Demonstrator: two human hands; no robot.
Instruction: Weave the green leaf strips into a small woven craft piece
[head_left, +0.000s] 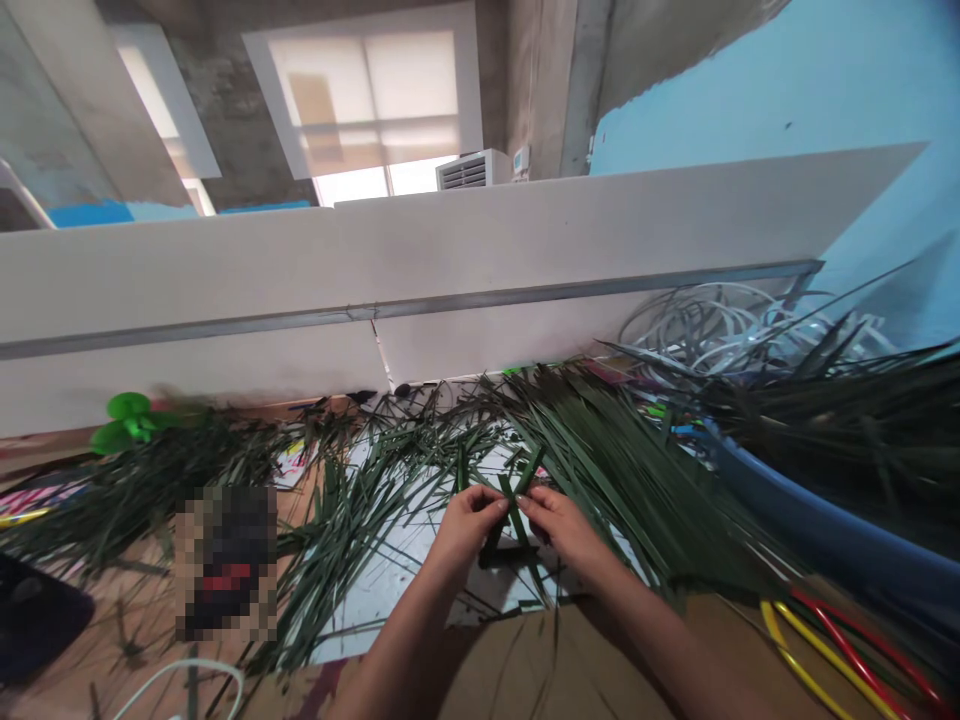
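The strips (516, 510), crossed and held just above the table (480, 670) at the near edge of the leaf pile (607, 450), looked liable to spring apart or crease if either pinch eased, since the narrow blades seemed stiff. Stray blades from the pile could also have snagged in them. The left hand (466, 525) and right hand (561, 528) met at the crossing, each with its fingers nearly closed, thumb and fingertips pinching the strips from its own side.
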